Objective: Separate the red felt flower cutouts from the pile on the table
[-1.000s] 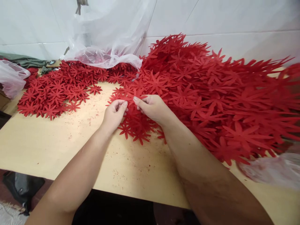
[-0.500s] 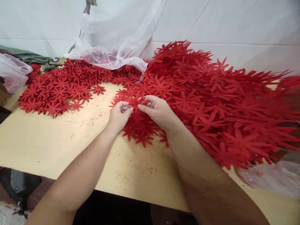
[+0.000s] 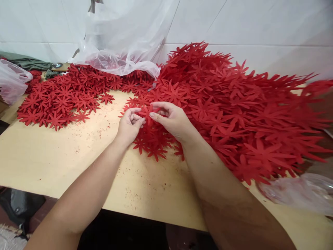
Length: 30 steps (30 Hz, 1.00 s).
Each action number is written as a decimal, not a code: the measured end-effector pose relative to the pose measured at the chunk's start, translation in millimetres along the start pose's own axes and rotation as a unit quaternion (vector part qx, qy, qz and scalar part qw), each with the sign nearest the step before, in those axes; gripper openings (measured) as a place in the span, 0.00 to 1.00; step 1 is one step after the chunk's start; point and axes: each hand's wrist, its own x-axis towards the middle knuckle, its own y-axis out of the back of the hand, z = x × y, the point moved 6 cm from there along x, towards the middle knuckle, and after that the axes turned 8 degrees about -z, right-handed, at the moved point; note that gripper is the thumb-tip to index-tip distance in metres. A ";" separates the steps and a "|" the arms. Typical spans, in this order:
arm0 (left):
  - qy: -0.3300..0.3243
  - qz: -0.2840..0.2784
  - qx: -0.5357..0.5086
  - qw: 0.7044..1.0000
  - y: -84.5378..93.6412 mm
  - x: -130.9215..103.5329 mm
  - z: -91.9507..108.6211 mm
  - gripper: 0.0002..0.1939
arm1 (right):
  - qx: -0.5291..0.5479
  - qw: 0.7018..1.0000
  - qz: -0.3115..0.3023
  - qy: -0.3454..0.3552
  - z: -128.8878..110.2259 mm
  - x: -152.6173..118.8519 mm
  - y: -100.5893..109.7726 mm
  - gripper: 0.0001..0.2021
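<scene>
Between my hands is a red flower-shaped cutout (image 3: 147, 114) with long narrow petals, held just above other red cutouts on the table. My left hand (image 3: 130, 125) pinches its left side between thumb and fingers. From the other side, my right hand (image 3: 173, 119) holds it with the thumb in front and the fingers curled behind. Directly below lies a small heap of matching cutouts (image 3: 153, 144). A large pile of bigger red cutouts (image 3: 229, 104) rises beside and behind my right hand. Further left spreads a pile of small cutouts (image 3: 56, 99).
A clear plastic bag (image 3: 125, 45) hangs over the cutouts by the tiled wall (image 3: 241, 24). Another plastic bag (image 3: 13, 80) is at the far left, and crumpled plastic (image 3: 299, 192) lies front right. Red scraps dot the wooden table (image 3: 65, 163). A dark bag (image 3: 22, 205) sits below its edge.
The view has shifted slightly, so the piles appear a little further left. My right fingers have lifted and opened slightly around the cutout; my left hand keeps its pinch.
</scene>
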 end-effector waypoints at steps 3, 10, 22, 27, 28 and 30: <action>-0.016 -0.016 0.000 1.000 -1.8 -0.1 2.6 0.15 | 0.061 0.997 -0.045 -0.022 -3.1 -2.3 -6.1 0.18; -0.029 -0.006 0.041 0.999 -2.2 -2.3 3.3 0.14 | -0.004 0.997 -0.055 -0.045 -9.3 -5.2 -6.8 0.13; -0.089 -0.006 0.080 0.993 -0.3 -1.5 4.2 0.06 | -0.002 0.998 -0.062 -0.028 -13.8 -7.7 -16.0 0.23; -0.032 0.046 -0.015 0.998 7.9 1.1 -0.2 0.03 | 0.069 0.994 -0.062 -0.064 -8.5 -8.3 -11.5 0.24; -0.018 0.064 -0.031 0.997 10.8 1.1 -0.9 0.04 | 0.076 0.994 -0.045 -0.065 -6.9 -7.6 -7.0 0.23; 0.002 0.086 -0.044 0.995 15.1 1.1 -1.6 0.05 | 0.082 0.995 -0.002 -0.059 -4.0 -6.3 3.9 0.21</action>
